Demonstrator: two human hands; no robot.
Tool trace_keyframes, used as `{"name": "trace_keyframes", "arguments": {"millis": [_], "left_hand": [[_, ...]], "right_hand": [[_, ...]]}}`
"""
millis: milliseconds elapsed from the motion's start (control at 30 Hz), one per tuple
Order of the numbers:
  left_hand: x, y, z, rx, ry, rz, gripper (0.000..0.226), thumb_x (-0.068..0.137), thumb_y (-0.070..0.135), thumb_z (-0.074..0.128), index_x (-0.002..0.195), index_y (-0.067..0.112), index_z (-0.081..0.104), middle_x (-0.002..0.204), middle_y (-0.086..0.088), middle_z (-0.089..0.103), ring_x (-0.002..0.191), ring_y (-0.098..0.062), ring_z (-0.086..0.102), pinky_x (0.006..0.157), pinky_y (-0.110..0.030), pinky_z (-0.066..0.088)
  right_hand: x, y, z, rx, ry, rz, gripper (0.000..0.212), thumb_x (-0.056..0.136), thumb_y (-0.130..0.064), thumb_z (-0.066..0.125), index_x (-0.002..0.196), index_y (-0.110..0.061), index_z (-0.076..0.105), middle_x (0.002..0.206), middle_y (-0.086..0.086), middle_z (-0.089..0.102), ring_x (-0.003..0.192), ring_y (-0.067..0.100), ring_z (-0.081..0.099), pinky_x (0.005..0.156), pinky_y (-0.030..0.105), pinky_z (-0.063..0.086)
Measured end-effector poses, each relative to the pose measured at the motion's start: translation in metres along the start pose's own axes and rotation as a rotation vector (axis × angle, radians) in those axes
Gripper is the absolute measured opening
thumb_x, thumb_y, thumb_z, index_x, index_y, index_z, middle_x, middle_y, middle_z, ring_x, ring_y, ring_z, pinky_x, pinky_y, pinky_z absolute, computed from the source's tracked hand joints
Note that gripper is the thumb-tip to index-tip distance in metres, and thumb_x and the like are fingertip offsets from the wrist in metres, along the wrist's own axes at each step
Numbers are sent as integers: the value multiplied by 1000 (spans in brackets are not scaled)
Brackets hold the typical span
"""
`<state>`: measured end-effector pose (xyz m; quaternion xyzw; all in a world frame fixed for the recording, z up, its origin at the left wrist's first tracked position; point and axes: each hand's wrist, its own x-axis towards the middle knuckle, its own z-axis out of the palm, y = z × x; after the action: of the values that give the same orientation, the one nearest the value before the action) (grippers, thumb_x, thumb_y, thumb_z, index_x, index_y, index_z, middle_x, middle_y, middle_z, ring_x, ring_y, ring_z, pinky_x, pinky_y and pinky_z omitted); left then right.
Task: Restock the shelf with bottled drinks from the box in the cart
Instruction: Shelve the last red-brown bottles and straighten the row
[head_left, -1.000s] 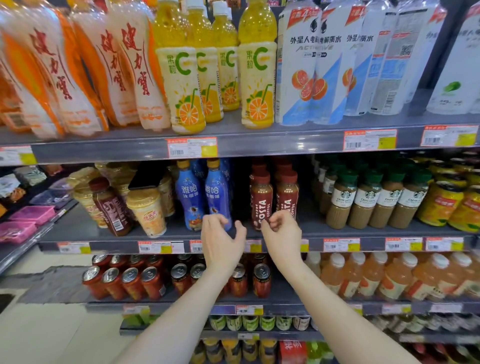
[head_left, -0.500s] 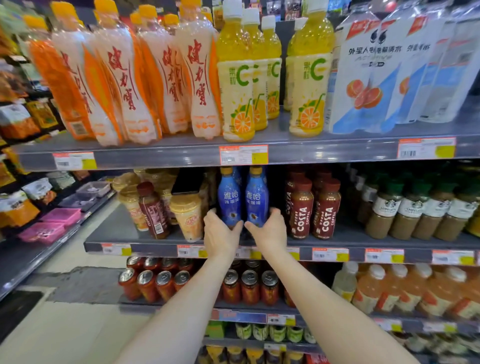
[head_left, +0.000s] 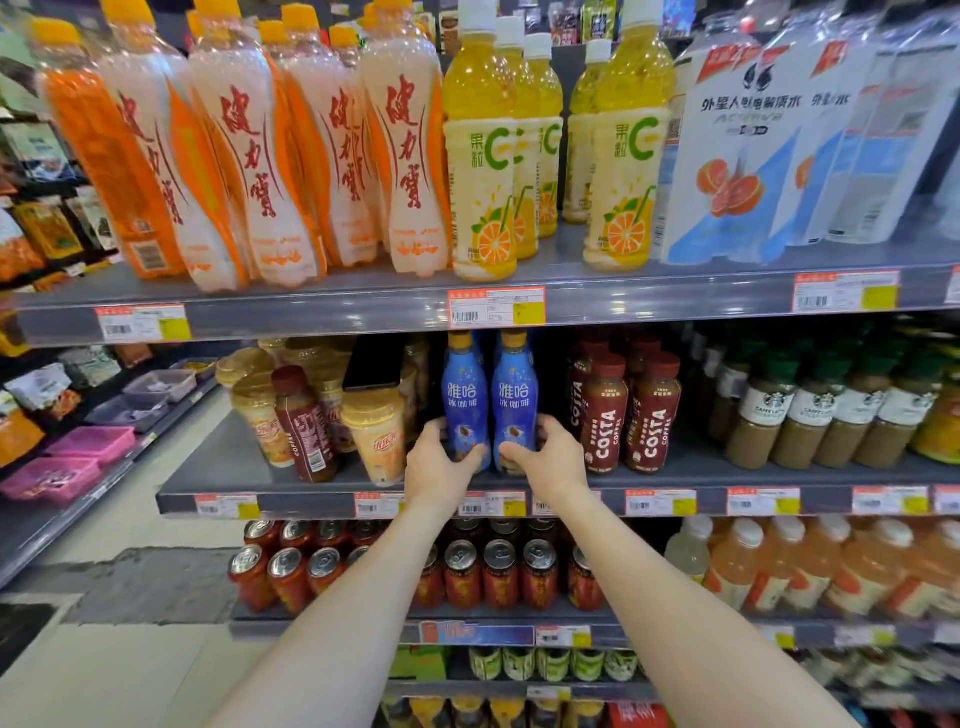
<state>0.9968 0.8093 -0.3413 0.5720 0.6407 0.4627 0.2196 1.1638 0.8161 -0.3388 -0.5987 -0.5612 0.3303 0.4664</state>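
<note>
Two blue iced-coffee bottles with orange caps stand side by side at the front of the middle shelf (head_left: 249, 480). My left hand (head_left: 439, 470) wraps the base of the left blue bottle (head_left: 464, 397). My right hand (head_left: 548, 460) wraps the base of the right blue bottle (head_left: 514, 397). More blue bottles stand behind them in the same row. Neither the box nor the cart is in view.
Red Costa coffee bottles (head_left: 626, 415) stand right of my hands, milk-tea cups (head_left: 376, 431) and a brown bottle (head_left: 304, 423) left. Tall orange and yellow juice bottles (head_left: 480, 156) fill the upper shelf. Red cans (head_left: 498, 571) sit below. An aisle floor (head_left: 104, 670) lies at lower left.
Both hands moved from the shelf edge onto the two front blue bottles and closed around their bases. The camera came closer and shifted left.
</note>
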Motion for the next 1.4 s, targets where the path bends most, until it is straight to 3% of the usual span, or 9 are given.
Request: {"name": "trace_keyframes", "arguments": {"millis": [367,567,833,933,1000,1100,1233,1300,1400], "left_hand": [[0,-1,-3,7,-47,20,58,85,33,82,136,19,56,119,6,70,102,-7,60,86,-24,44],[-1,1,-3,30,-50,18,59,86,32,82,138,18,55,124,3,70,112,-14,64,88,-24,43],[-6,6,-3,66,-59,33,57,90,31,78,139,16,54,119,5,69,113,-17,65,84,-24,43],[-10,5,2,80,1,12,66,88,36,80,142,15,50,131,0,64,119,-20,62,91,-31,48],[-17,5,7,146,115,-14,68,85,41,81,138,12,51,131,-4,58,118,-24,61,98,-42,52],[-34,13,17,272,255,118,43,86,38,78,117,16,57,113,0,54,103,-22,59,93,-42,49],[-47,29,38,261,134,287,24,89,32,73,105,21,59,104,5,55,94,-17,59,86,-37,48],[-50,39,51,186,57,335,20,91,29,72,105,21,60,100,7,57,89,-14,61,84,-36,51],[-56,55,69,150,-48,362,24,95,32,67,116,22,61,105,10,60,94,-8,61,84,-33,53]], "right_hand": [[-1,1,-3,9,-34,-30,61,86,-25,81,140,-14,56,126,1,69,104,10,65,83,18,48],[-3,0,-5,21,-48,-19,63,86,-24,81,142,-16,54,126,-2,69,98,4,64,74,8,46],[-4,-3,-7,-18,-76,-12,64,87,-27,79,144,-17,51,127,0,70,100,8,65,81,17,48],[-6,-2,-10,-34,-61,20,72,87,-28,81,148,-13,47,134,3,65,115,15,64,92,26,49],[-10,2,-14,1,-14,37,67,87,-26,80,145,-10,50,134,5,63,122,19,61,99,28,50],[-20,5,-24,49,104,27,36,91,-24,75,123,-12,64,107,-1,69,96,9,66,85,21,53],[-29,8,-44,94,310,15,4,94,-19,68,93,-16,64,80,-3,65,69,3,57,61,8,42],[-30,10,-56,130,442,17,8,93,-15,65,86,-15,60,73,-3,58,64,7,52,60,10,41],[-28,15,-77,157,607,-1,13,90,-14,65,89,-18,53,78,-3,52,68,7,49,64,19,37]]}}
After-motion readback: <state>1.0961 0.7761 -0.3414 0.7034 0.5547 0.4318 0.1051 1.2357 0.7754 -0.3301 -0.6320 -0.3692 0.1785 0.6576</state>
